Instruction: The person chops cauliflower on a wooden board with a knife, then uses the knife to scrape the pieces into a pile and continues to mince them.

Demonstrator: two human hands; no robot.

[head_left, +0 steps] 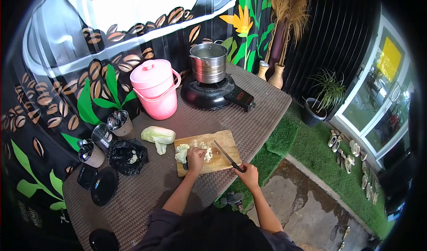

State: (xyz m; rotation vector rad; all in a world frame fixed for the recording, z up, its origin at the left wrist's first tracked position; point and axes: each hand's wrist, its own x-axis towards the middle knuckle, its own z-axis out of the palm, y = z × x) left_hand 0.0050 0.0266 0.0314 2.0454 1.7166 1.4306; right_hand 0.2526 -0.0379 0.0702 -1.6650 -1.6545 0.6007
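Observation:
My right hand (249, 175) is closed around the black handle of a knife (227, 154). Its blade points up and left over the right part of a wooden cutting board (222, 164). On the board, my left hand (195, 159) has its fingers bent together at the chopped pale vegetable pieces (207, 155); what lies under the fingers is partly hidden. A larger pale vegetable chunk (181, 152) rests just left of that hand. Beyond the board's far left corner lies a napa cabbage (159, 135), with a leafy part sticking out toward me.
A pink lidded bucket (155, 91) and a steel pot (208, 64) on a black portable stove (207, 92) stand at the back. Leftward are a black plastic bag (128, 156), cutlery holders (91, 153) and a black oval plate (105, 186). The table's edge (262, 146) runs along the right.

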